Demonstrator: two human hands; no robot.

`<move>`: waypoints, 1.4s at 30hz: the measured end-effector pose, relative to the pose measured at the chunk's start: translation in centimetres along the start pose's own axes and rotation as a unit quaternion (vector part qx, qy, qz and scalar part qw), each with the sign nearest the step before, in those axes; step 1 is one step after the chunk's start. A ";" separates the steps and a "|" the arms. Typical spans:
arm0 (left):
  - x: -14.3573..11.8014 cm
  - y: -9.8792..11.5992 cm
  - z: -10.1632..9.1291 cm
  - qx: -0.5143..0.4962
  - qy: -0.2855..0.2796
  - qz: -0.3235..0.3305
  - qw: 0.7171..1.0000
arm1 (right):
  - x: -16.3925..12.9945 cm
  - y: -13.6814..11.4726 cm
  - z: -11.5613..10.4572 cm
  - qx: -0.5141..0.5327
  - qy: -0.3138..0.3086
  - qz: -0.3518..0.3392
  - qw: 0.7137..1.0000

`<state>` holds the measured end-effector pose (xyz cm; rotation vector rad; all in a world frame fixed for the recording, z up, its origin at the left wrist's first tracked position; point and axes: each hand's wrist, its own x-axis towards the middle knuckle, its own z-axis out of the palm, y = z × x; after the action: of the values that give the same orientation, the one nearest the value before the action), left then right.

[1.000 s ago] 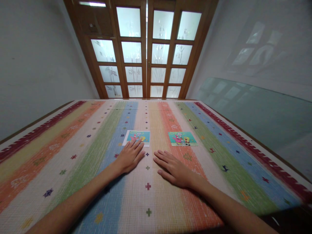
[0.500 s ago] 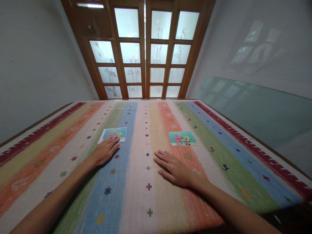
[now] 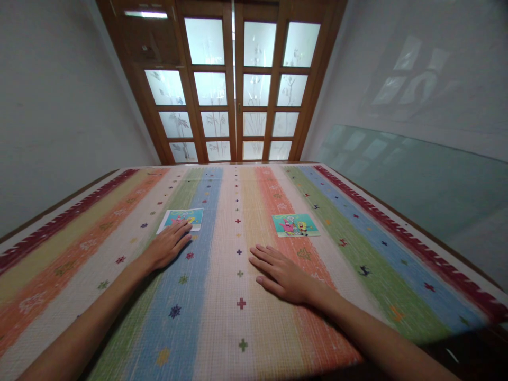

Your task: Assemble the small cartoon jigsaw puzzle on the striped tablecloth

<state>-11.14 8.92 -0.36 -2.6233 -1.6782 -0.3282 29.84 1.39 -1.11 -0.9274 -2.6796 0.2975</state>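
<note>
Head camera looked down on a wide striped tablecloth [image 3: 222, 317] that covered the whole table, its bands running away in red, yellow, orange, green, blue and cream, dotted with small crosses and stars. Beyond the far edge stood a wooden door [image 3: 234, 79] with frosted glass panes, and a glass sheet [image 3: 416, 180] leaned along the wall on the right. The left hand [image 3: 166, 247] lay flat and open on the cloth, fingers together and gripping nothing, its fingertips resting on the near edge of the left card [image 3: 181, 218], a cartoon picture card lying face up across the green and blue stripes. The right hand [image 3: 283, 275] also lay flat, palm down, fingers spread and holding nothing, on the cream and orange stripes. The right card [image 3: 295, 225], with the same cartoon picture, lay face up on the orange stripe just beyond that hand's fingertips, apart from them. The two cards were well apart.
</note>
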 end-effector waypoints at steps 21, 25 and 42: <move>0.7 9.2 -1.9 -0.051 0.093 0.149 0.983 | -0.1 -0.1 -0.2 -0.007 0.003 0.001 1.000; 0.4 12.9 -1.6 -0.077 0.098 0.200 0.972 | 0.0 -0.2 -0.3 -0.009 0.002 0.004 1.000; -1.1 13.5 1.6 -0.124 -0.030 0.203 0.971 | -0.2 0.0 -0.3 -0.014 -0.010 0.006 1.000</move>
<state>0.78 2.37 -0.72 -3.0954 -1.1294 -0.4747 30.10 1.26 -0.93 -0.9535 -2.7032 0.2729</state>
